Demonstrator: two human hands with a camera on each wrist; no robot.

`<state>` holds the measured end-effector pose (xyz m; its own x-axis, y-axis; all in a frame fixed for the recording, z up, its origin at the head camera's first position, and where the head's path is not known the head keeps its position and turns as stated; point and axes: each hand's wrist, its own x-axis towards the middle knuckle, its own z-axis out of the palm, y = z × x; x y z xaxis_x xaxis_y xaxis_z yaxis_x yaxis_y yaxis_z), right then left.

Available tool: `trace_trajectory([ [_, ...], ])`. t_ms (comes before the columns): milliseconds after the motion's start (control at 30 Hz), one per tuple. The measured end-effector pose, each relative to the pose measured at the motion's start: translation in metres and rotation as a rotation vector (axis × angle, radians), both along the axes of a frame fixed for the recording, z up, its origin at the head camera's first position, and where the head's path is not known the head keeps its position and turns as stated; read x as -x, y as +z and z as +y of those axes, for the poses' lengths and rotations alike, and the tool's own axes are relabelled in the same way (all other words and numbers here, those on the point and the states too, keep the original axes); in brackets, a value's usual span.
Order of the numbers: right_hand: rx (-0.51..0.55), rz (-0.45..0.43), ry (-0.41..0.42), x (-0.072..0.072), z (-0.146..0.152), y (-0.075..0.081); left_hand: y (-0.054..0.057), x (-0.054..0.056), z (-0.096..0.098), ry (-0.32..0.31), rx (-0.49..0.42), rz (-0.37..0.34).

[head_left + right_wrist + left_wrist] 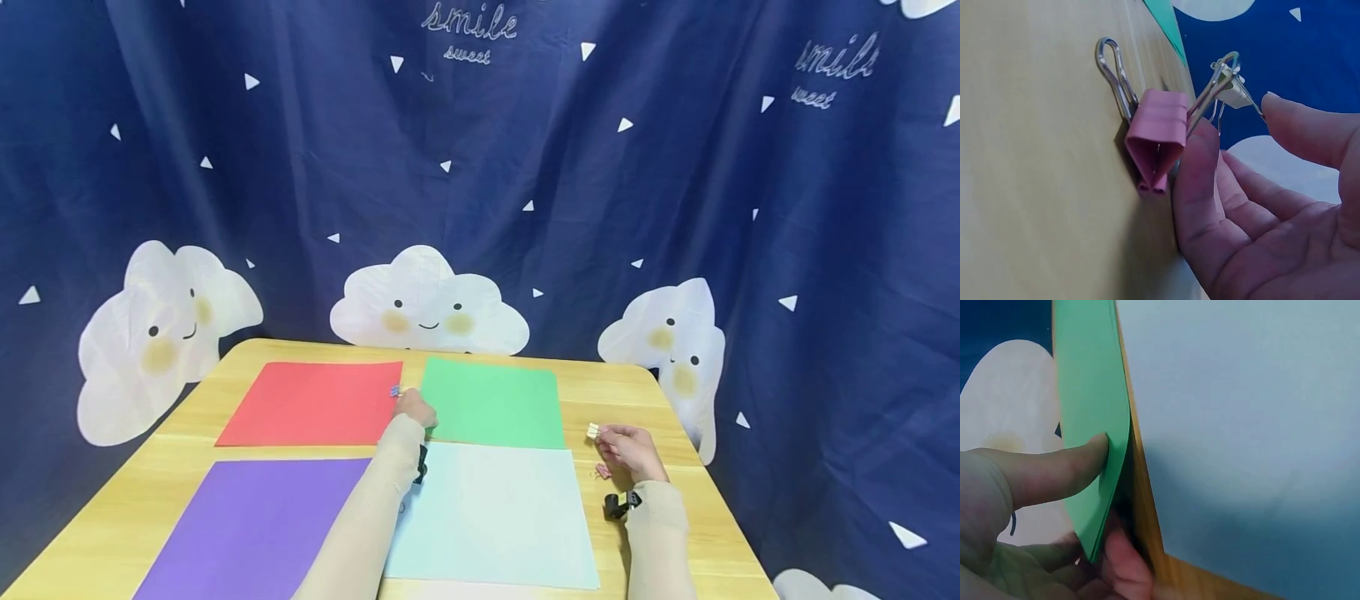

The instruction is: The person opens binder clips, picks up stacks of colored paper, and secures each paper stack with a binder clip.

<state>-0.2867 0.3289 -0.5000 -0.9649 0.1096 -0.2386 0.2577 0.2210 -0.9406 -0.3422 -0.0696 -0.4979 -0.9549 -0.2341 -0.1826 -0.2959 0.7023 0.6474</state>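
My left hand [415, 407] is at the near left corner of the green paper [491, 402]. In the left wrist view, the thumb lies on the green sheets [1094, 394] and the fingers are underneath, pinching the corner, which bends up. My right hand [632, 451] is over the right side of the table and holds a white binder clip [1235, 94] by its wire handles, between thumb and fingers. Close beside those fingers is a pink binder clip [1159, 119] with its wire handles spread; in the head view the pink clip lies on the wood below the hand.
Red paper [315, 404] lies at the back left, purple paper [255, 525] in front of it, and light blue paper [495, 512] in front of the green. A small blue clip [395, 391] is at the red paper's right edge. A patterned blue curtain [480, 125] hangs behind the wooden table [615, 392].
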Motion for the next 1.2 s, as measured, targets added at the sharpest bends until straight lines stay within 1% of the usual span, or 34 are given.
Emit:
trace_trajectory([
  [167,0.009,-0.007,0.001,0.0,0.002,0.003,0.003,0.001,-0.008,-0.035,0.015,0.013],
  [233,0.007,-0.007,0.001,0.0,0.002,0.003,0.003,0.002,-0.012,-0.049,-0.011,0.02],
  [267,0.01,-0.008,0.003,0.0,0.003,0.003,0.003,0.002,-0.013,-0.048,-0.047,0.025],
  [333,0.016,-0.002,0.016,0.001,0.003,0.001,0.001,0.002,-0.017,-0.049,-0.147,0.029],
  [433,0.027,0.006,0.024,0.002,0.003,-0.001,-0.006,0.002,-0.024,-0.047,-0.318,0.025],
  [500,0.034,0.01,0.033,0.002,0.003,-0.002,-0.011,0.003,-0.028,-0.044,-0.411,0.009],
  [633,0.045,0.018,0.046,0.001,0.003,-0.004,-0.02,0.003,-0.036,-0.047,-0.523,-0.015],
  [700,0.047,0.02,0.054,0.0,0.003,-0.004,-0.023,0.003,-0.037,-0.037,-0.586,-0.025],
  [800,0.061,0.015,0.06,-0.001,0.003,-0.004,-0.024,0.001,-0.038,-0.023,-0.666,-0.048],
  [900,0.076,0.003,0.049,-0.002,0.003,-0.003,-0.025,0.0,-0.039,-0.013,-0.739,-0.05],
  [1000,0.096,-0.009,0.035,-0.002,0.004,-0.002,-0.027,0.001,-0.042,-0.02,-0.77,-0.05],
  [1200,0.065,-0.005,0.051,-0.002,0.004,0.0,-0.03,0.001,-0.047,-0.032,-0.815,-0.064],
])
